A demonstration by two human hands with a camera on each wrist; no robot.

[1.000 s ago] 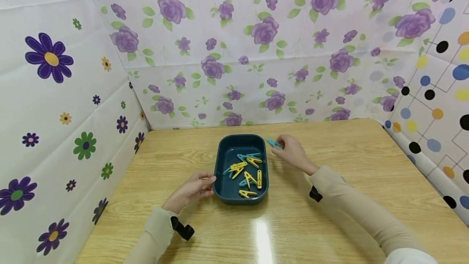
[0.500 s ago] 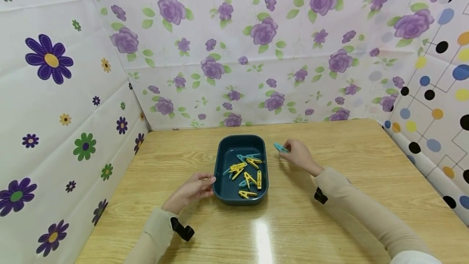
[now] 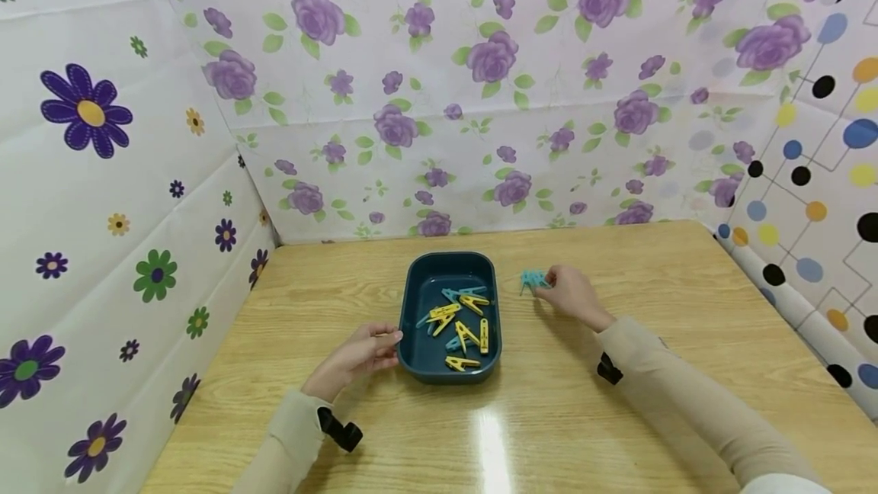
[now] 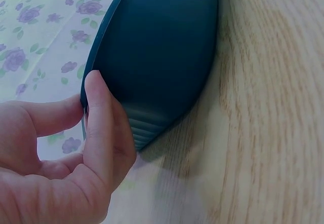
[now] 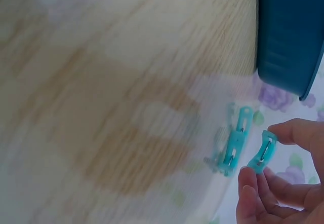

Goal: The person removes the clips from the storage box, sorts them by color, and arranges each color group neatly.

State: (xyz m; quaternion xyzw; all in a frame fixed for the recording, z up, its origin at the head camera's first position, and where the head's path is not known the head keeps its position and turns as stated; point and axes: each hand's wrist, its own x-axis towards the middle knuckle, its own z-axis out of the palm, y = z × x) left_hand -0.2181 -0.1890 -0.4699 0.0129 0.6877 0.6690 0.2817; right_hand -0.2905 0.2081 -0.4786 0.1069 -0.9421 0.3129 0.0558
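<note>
The left hand (image 3: 360, 355) grips the left side of a dark blue plastic bin (image 3: 449, 381); in the left wrist view, thumb and fingers pinch its rim (image 4: 96, 51). Inside lie several yellow clothespins (image 3: 484, 335) and blue clothespins (image 3: 472, 292), mostly toward the middle and right. Right of the bin, the right hand (image 3: 572, 294) pinches a light blue clothespin (image 5: 264, 151) between thumb and fingers. Close beside it, a second light blue clothespin (image 5: 235, 145) lies on the table, seen edge-on in the right wrist view.
The wooden table (image 3: 329, 280) extends around the bin, with a bright reflection near its front. A floral cloth (image 3: 425, 158) hangs along the back edge. Patterned cloths also stand at the left and right sides. Each wrist carries a black camera strap (image 3: 339, 429).
The right hand has moved right and slightly nearer, away from the bin, with its blue clothespin. Another blue clothespin now shows beside it. The left hand and bin stay put.
</note>
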